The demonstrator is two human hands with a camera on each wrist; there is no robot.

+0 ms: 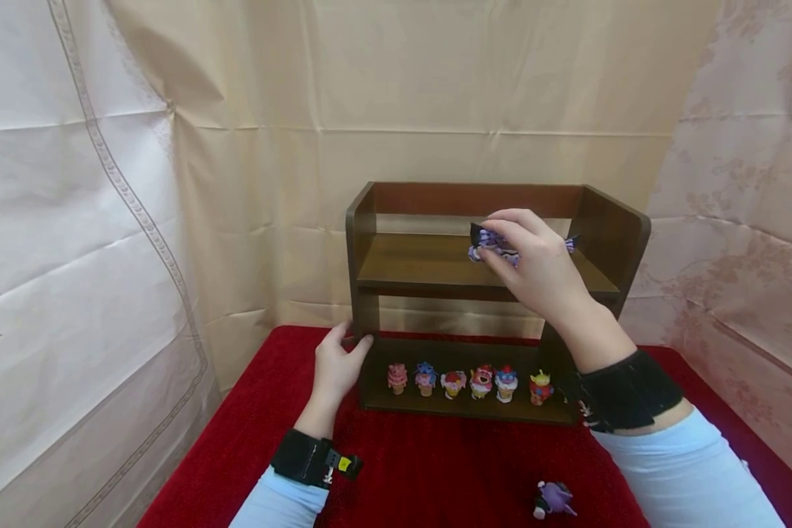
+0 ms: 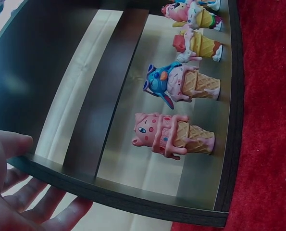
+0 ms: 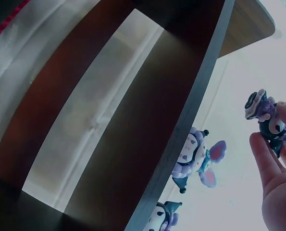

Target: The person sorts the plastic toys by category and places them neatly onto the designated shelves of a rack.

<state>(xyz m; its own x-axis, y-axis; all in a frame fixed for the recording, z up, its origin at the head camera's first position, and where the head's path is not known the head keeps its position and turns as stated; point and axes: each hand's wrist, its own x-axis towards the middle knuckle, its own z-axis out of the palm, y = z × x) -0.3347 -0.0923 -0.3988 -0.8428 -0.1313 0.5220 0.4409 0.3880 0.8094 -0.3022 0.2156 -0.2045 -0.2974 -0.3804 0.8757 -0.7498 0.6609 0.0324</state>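
Observation:
A dark brown two-tier wooden shelf stands on a red cloth. My left hand holds its left side panel, thumb on the inner face and fingers outside, as the left wrist view shows. Up by the top tier, my right hand pinches a small purple and black figurine between thumb and fingers. Two similar figurines, one with a white face and pinkish ears and one with a black cap, show past the shelf edge in the right wrist view. The hand mostly covers that spot in the head view.
Several ice-cream-cone figurines line the lower tier, among them a pink one, a blue one and a green-headed one. Another purple figurine lies on the red cloth in front. Beige curtains hang behind.

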